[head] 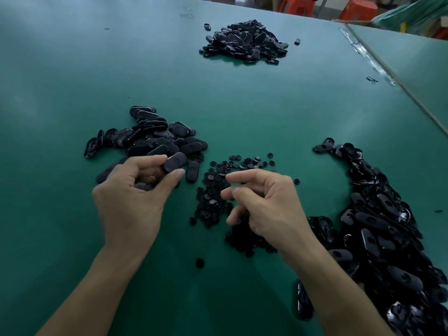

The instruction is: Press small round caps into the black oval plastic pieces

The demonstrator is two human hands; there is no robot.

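Three heaps of black oval pieces lie on the green bench (72, 69) around the scatter of small round caps (213, 197): a near heap (150, 139) just left of the caps, a long heap (378, 214) to their right, and a far heap (244, 41) well beyond them. Red stools (297, 6) stand farther past the caps, off the bench. Left of the caps, the left hand (131, 200) pinches a single oval piece (175, 162) between thumb and fingertips, over the near heap. The right hand (269, 204) hovers over the caps, fingers half curled, thumb and forefinger apart, nothing seen between them.

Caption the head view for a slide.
Left hand holds an oval piece; right hand hovers over the caps on a green table.
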